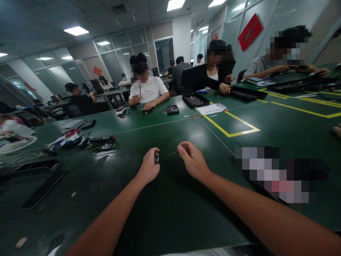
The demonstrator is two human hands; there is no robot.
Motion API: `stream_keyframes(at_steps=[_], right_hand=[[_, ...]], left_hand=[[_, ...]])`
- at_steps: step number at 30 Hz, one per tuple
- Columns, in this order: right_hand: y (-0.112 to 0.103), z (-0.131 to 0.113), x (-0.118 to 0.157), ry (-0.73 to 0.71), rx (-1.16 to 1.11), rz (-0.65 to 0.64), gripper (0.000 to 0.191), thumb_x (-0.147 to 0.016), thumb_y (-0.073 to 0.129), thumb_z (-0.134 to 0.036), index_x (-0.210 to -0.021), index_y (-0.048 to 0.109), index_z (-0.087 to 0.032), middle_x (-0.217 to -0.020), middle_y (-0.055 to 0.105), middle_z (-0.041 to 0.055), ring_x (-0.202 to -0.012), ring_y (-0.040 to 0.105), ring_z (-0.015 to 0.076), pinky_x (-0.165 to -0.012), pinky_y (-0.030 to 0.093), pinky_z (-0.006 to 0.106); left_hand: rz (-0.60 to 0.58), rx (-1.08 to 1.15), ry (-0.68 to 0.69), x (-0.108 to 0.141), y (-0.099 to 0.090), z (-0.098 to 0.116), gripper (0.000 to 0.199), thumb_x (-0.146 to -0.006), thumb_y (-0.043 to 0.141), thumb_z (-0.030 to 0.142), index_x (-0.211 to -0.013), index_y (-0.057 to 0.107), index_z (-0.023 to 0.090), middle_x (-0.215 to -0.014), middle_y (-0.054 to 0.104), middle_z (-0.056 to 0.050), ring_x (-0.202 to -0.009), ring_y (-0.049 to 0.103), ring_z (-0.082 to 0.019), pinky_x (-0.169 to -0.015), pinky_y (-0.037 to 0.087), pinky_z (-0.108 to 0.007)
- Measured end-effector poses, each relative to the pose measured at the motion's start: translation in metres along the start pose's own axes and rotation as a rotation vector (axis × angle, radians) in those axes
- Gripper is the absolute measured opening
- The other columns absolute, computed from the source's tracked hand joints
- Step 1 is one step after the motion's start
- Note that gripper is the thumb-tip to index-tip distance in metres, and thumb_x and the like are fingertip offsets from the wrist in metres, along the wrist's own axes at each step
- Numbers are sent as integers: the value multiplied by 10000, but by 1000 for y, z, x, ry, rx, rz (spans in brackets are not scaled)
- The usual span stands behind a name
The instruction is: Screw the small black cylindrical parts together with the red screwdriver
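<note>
Above the green table (160, 220), near the middle, my left hand (149, 166) is closed around a small round object (156, 157) with a dark, metallic-looking end facing right. My right hand (194, 160) grips a small screwdriver with a reddish handle; its thin shaft (172, 153) points left toward the round object. A short gap separates the shaft's tip from my left hand. The fingers of my right hand hide part of the handle.
Bundled black cables (103, 143) and red-handled tools (72, 133) lie at the left, with a flat dark panel (44, 189) nearer. Across the table, a person in white (149, 89) works by a small black tray (172, 109). A larger black tray (195, 100) stands behind a white paper (211, 108).
</note>
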State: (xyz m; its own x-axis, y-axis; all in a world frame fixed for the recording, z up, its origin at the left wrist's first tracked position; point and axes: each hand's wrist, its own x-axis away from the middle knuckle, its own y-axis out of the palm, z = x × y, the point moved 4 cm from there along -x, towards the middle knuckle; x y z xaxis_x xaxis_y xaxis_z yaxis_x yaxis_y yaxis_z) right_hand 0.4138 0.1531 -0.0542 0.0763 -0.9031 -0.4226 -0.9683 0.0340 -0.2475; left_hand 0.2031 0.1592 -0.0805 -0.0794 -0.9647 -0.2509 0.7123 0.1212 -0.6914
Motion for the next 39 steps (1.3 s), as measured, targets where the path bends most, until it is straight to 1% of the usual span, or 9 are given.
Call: stream_keyframes(at_steps=[3, 5, 8, 12, 16, 22, 32, 36, 39], right_hand=[[2, 0, 0, 20, -18, -2, 152, -913, 550, -326, -1000, 612, -219, -846, 682, 20, -762, 643, 183, -707, 475, 320], [3, 0, 0, 46, -26, -9, 164, -892, 567, -321, -1008, 619, -217, -883, 709, 35, -787, 665, 193, -725, 488, 333], [2, 0, 0, 52, 8, -21, 165, -893, 593, -363, -943, 637, -212, -840, 704, 33, -754, 661, 193, -701, 484, 333], [1, -2, 0, 19, 73, -33, 231, -915, 596, -415, -814, 628, -210, -738, 654, 11, -684, 613, 177, -656, 454, 319], [0, -4, -1, -10, 56, -13, 230, -936, 574, -411, -841, 639, -211, -721, 631, -2, -675, 595, 168, -645, 446, 308], [0, -2, 0, -19, -20, 7, 212, -911, 617, -382, -1030, 675, -216, -902, 741, 44, -825, 686, 207, -768, 514, 352], [3, 3, -1, 3, 33, -30, 221, -898, 652, -386, -1022, 703, -210, -950, 773, 53, -876, 721, 215, -821, 531, 364], [4, 3, -1, 3, 48, -31, 227, -905, 657, -406, -1018, 710, -217, -944, 781, 46, -868, 727, 213, -797, 531, 350], [1, 0, -1, 13, 108, -7, 235, -898, 667, -438, -944, 722, -215, -859, 771, 38, -783, 716, 206, -710, 514, 324]], left_hand=[[-11, -46, 59, 5, 4, -3, 471, -775, 499, -57, -1186, 563, 164, -1166, 612, -110, -1115, 580, -228, -1023, 447, -410], [-20, -43, 72, 5, 4, -5, 387, -825, 556, -3, -1162, 604, 181, -1155, 639, -97, -1094, 605, -231, -1011, 474, -416], [-10, -38, 96, 4, 1, -6, 338, -845, 636, 62, -1142, 659, 222, -1167, 662, -69, -1116, 615, -239, -1032, 478, -436], [20, -38, 152, 4, -1, -3, 360, -860, 654, 80, -1175, 676, 254, -1233, 656, -56, -1186, 590, -237, -1069, 451, -450], [52, -26, 107, 4, -2, -5, 437, -859, 672, 94, -1267, 642, 246, -1269, 657, -66, -1202, 587, -243, -1080, 441, -455], [81, 6, 121, 3, -3, -8, 374, -879, 677, 161, -1241, 671, 256, -1276, 661, -59, -1218, 580, -244, -1088, 428, -445], [70, 15, 70, 3, -4, -8, 407, -880, 686, 187, -1277, 666, 273, -1266, 679, -61, -1199, 595, -257, -1073, 434, -454], [75, 22, 74, 3, -4, -6, 406, -877, 687, 185, -1275, 666, 264, -1274, 677, -60, -1205, 590, -253, -1068, 433, -446], [82, 22, 81, 4, -5, -5, 404, -877, 691, 194, -1274, 666, 262, -1267, 679, -58, -1199, 589, -250, -1056, 438, -438]])
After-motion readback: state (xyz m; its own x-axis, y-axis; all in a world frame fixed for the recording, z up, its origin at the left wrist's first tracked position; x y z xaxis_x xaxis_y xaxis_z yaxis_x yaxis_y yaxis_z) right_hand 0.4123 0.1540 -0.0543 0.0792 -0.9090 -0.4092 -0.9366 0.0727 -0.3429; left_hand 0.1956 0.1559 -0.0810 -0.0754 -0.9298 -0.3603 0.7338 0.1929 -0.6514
